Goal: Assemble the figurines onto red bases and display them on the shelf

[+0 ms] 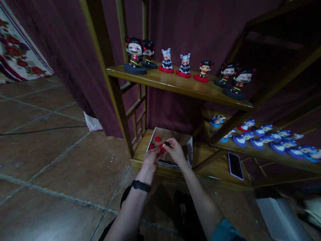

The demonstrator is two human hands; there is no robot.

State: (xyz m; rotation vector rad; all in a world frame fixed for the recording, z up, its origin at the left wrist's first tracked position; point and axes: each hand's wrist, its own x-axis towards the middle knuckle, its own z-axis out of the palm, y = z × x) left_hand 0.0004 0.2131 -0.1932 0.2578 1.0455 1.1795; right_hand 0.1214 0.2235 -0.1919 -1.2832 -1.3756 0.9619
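Over an open cardboard box (186, 140) on the bottom shelf, both hands meet around a small black-haired figurine (165, 145) with a red round base (162, 149). My left hand (151, 156), below a dark wristband, is closed on the red base. My right hand (175, 150) pinches the figurine's upper part from the right. Whether the base and figurine are joined is hidden by the fingers. Inside the box lies a loose red disc (157, 139), with another red piece (151, 146) beside my left hand.
Several figurines on round bases stand along the upper wooden shelf (165, 80). At the right, more blue-and-white figurines (260, 141) crowd a lower shelf. A phone (235, 165) lies on the bottom shelf. Wooden posts (117, 110) and a dark curtain (72, 67) border the left.
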